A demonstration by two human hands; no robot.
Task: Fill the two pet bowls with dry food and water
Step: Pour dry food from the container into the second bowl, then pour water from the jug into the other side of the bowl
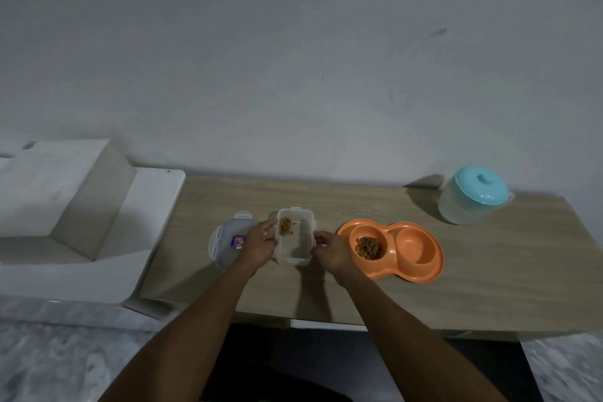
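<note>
On the bench (pixel 489 271), both hands are holding the clear food container (pixel 293 238): the left hand (pixel 259 246) is closing its grip on the left wall, the right hand (pixel 329 250) on the right wall. Its lid (pixel 228 240) is lying just beside. The orange double bowl (pixel 391 250) is already carrying dry food (pixel 368 248) in its left cup; the right cup looks dry. The water jug (pixel 473 196) is standing well apart, so reaching across may knock the bowl and spill kibble.

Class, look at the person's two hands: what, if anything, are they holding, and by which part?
Both hold the clear food container by its long side walls: left hand on its left wall, right hand on its right.
</note>
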